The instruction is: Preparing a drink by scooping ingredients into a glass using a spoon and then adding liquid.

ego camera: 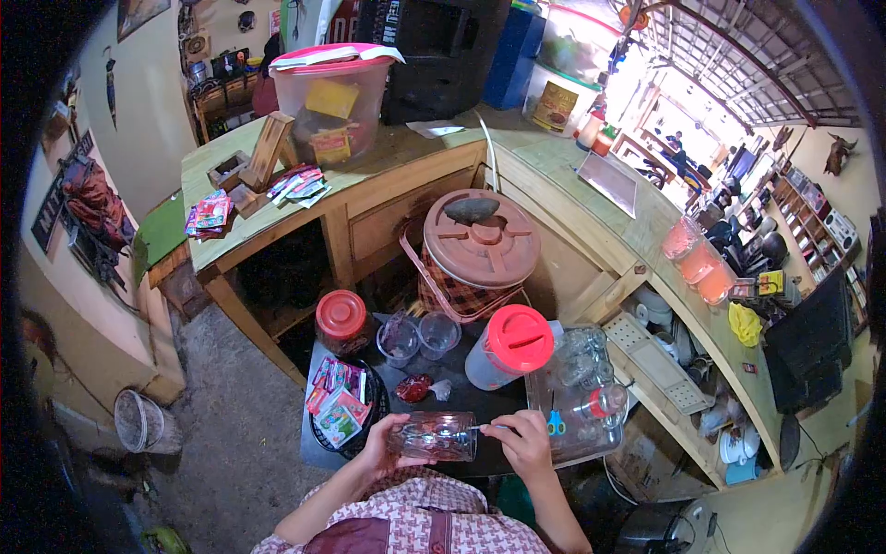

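Note:
My left hand (pixel 381 444) grips a clear drinking glass (pixel 443 438) tilted on its side, its mouth facing right. Between the fingers of my right hand (pixel 524 443) is a thin utensil handle (pixel 484 429), reaching to the mouth of the glass; its far end is hard to make out. Just beyond the glass lies a knotted plastic bag of dark red contents (pixel 413 388). A black basket (pixel 377 408) of colourful sachets (pixel 339 405) is beside my left hand. Blue-handled scissors (pixel 555 424) lie right of my right hand, in a clear tray (pixel 578 451) with several glass vessels (pixel 581 356).
Behind stand a red-lidded jar (pixel 341 323), two plastic cups (pixel 398 341) and a red-lidded pitcher (pixel 507 350). A large jug (pixel 477 242) with a stone on its lid is farther back. A wooden counter (pixel 415 163) curves around the table. A pail (pixel 147 424) sits on the floor.

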### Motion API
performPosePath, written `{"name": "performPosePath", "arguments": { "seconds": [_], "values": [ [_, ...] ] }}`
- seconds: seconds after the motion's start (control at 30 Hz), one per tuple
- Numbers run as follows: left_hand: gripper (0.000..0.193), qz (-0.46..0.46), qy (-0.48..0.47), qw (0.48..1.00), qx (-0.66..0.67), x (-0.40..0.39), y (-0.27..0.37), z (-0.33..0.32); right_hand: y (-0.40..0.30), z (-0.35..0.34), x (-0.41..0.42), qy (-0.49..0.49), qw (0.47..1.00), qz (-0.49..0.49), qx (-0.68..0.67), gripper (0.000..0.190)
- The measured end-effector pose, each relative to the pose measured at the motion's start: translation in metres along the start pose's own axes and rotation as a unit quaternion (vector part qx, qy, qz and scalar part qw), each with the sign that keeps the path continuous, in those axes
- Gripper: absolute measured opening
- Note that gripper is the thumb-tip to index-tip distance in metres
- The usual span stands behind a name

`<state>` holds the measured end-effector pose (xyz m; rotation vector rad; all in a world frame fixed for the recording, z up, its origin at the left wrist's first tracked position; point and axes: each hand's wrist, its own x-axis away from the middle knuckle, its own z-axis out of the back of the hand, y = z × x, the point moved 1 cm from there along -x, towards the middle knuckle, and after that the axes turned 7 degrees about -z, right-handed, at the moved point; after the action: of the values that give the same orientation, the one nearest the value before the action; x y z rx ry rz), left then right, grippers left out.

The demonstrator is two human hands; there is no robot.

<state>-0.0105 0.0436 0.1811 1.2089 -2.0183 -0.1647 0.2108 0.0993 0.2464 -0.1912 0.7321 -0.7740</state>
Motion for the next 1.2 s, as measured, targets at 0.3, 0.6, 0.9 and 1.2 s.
{"name": "performPosePath", "arguments": {
  "seconds": [0.3,0.6,0.9,1.2],
  "values": [
    [0.049,-0.041,0.009,0.999,0.005,-0.003,-0.003,0.005,0.009,-0.003,0.009,-0.041,0.999,0.003,-0.004,0.021],
    [0.046,-0.077,0.022,0.997,-0.011,-0.002,-0.006,0.002,0.013,-0.011,0.02,-0.067,0.97,-0.167,-0.164,0.015],
    [0.047,-0.177,0.009,0.975,-0.13,-0.007,-0.006,-0.003,0.017,-0.023,0.039,-0.134,0.822,-0.433,-0.344,0.01],
    [0.048,-0.186,0.002,0.978,-0.097,-0.002,-0.001,-0.009,0.043,-0.009,0.053,-0.105,0.772,-0.503,-0.373,0.015]
  ]
}}
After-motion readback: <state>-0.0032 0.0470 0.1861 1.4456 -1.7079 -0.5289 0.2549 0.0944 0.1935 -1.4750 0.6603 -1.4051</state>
